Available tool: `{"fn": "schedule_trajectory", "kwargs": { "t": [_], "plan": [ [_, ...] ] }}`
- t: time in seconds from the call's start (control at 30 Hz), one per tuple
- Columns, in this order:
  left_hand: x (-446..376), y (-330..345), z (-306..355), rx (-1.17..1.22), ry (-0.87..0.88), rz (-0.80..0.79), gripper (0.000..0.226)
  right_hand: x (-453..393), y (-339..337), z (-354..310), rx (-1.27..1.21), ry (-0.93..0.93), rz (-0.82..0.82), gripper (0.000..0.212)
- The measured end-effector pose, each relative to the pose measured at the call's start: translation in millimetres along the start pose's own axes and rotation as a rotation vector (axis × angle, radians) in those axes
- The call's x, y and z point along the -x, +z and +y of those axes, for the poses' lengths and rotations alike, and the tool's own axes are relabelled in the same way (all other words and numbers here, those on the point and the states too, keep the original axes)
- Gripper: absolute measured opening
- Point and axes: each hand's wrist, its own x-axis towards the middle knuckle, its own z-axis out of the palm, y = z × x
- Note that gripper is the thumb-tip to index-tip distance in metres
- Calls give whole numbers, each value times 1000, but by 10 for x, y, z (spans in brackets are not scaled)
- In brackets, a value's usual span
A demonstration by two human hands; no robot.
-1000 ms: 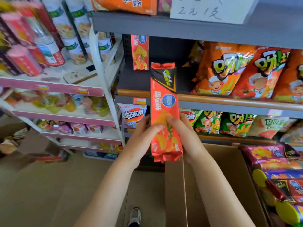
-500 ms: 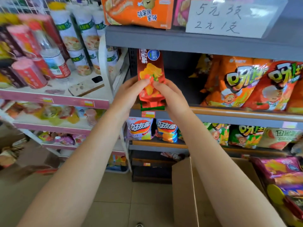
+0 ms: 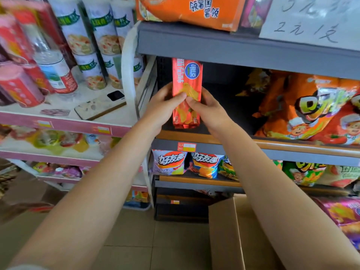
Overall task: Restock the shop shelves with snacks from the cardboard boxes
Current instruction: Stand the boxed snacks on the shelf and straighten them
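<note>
A tall red chip packet [image 3: 187, 78] with a blue round logo stands upright at the left end of the dark grey middle shelf [image 3: 214, 137]. My left hand [image 3: 163, 108] grips its left side and my right hand [image 3: 208, 110] grips its right side, thumbs meeting on its front. The packet's bottom rests on or just above the shelf board. An open cardboard box [image 3: 229, 230] stands on the floor at the lower right, under my right forearm, with purple snack bags [image 3: 346, 217] in it.
Large orange snack bags [image 3: 303, 106] fill the right part of the same shelf. Small chip bags [image 3: 169, 162] sit on the shelf below. A white rack to the left holds cups [image 3: 101, 34], bottles and a phone [image 3: 99, 106]. A handwritten price sign [image 3: 311, 20] hangs above.
Both hands carried the red packet up from in front of the lower shelf into the left end of the middle shelf. It now stands upright there, where another red packet stood before.
</note>
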Motion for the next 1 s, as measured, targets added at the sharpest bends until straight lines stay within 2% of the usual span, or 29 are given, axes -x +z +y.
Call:
{"fn": "schedule_trajectory", "kwargs": {
  "t": [0.17, 0.33, 0.43, 0.63, 0.77, 0.9, 0.97, 1.0],
  "plan": [
    [-210, -48, -51, -158, 14, 5, 54, -212, 54, 74, 126, 24, 13, 78],
    [-241, -65, -55, -244, 21, -23, 56, -289, 42, 150, 175, 25, 10, 66],
    [-235, -76, -67, -284, 32, -36, 58, -287, 30, 164, 168, 33, 9, 68],
    [-343, -148, -49, -298, 81, -62, 63, -365, 61, 100, 175, -41, 15, 58],
    [-354, -174, -118, -294, 56, -81, 68, -386, 101, 140, 201, -7, 0, 68],
    [-385, -220, -164, -221, 2, -88, 87, -372, 62, 143, 162, 59, 35, 91],
    [-414, -226, -151, -200, -12, -96, 87, -376, 32, 119, 148, 54, 70, 102],
    [-424, -217, -145, -192, -9, -107, 81, -379, 25, 111, 153, 44, 64, 98]
  ]
}}
